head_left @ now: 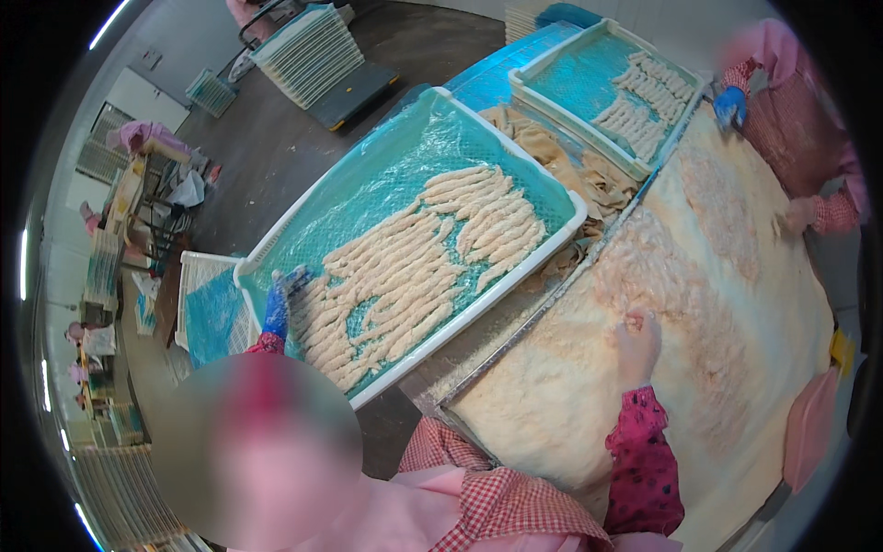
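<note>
My left hand (287,299), in a blue glove dusted with crumbs, rests at the left end of rows of pale coated strips (377,285) in a white-rimmed tray (487,311) with a teal liner. Its fingers are drawn together; what they hold, if anything, is unclear. My bare right hand (637,350) is closed on a pale meat piece (633,320) at the near edge of a pile of raw pink pieces (644,262). These lie in a broad spread of cream-coloured powder (533,396) on a metal-edged table (501,354).
A co-worker (791,129) stands at the table's right, hands near the powder. A second tray of strips (533,87), crumpled cloth (598,184), a pink container (808,423) and an empty-looking lined tray (207,294) surround me. Behind are stacked trays on a trolley (349,97) and other workers.
</note>
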Demonstrator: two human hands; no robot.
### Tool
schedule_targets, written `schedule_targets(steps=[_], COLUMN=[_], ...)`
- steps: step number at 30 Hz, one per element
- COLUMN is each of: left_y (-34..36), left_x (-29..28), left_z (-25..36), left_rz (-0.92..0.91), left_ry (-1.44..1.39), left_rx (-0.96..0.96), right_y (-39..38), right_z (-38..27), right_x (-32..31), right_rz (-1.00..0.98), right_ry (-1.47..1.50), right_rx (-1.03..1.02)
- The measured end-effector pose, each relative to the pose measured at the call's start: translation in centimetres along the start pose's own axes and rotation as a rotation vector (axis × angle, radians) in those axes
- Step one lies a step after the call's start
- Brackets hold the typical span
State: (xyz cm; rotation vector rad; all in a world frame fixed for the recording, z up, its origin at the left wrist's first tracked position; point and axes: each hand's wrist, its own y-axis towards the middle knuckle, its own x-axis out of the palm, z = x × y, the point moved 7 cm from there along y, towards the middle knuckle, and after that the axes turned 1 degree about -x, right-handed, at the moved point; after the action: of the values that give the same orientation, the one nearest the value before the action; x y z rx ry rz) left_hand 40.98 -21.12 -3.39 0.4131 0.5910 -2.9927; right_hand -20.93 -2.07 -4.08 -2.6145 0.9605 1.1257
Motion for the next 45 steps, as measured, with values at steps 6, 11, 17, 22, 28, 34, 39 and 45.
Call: schedule_targets(steps=[6,11,17,22,28,34,39,45], left_y=[4.0,-5.0,-20.5,-24.4,-26.9,-19.7,-23.7,-24.0], left_x=[2.1,15.6,36.6,47.1,48.6,43.6,45.5,45.9], left_z=[-1.1,8.1,8.2,4.1,3.6,4.4,4.0,5.8], left_rz=[-0.041,-0.207,-0.885,-0.984,-0.949,-0.802,-1.149,-1.059], left_ry=[-0.116,-0.087,0.614,0.587,0.615,0.379,0.389,0.604], left_rx=[0.339,0.424,0.807,1.119,1.357,0.741,0.567,1.001], right_y=[1.8,-4.6,-10.1,-12.5,-10.7,-14.5,-16.1,-17.4], right_z=[0.6,-4.8,2.6,0.8,2.6,7.1,2.7,10.9], right_x=[-4.5,-6.5,-9.9,-8.3,-10.3,-12.4,-10.5,-14.3], right_rz=[0.069,-0.483,-0.083,-0.055,0.110,0.246,-0.031,0.313], right_ry=[0.470,0.178,-0.006,0.054,-0.130,0.229,-0.086,0.214], right_rx=[0.115,-0.311,-0.073,-0.152,-0.181,0.180,-0.098,0.334])
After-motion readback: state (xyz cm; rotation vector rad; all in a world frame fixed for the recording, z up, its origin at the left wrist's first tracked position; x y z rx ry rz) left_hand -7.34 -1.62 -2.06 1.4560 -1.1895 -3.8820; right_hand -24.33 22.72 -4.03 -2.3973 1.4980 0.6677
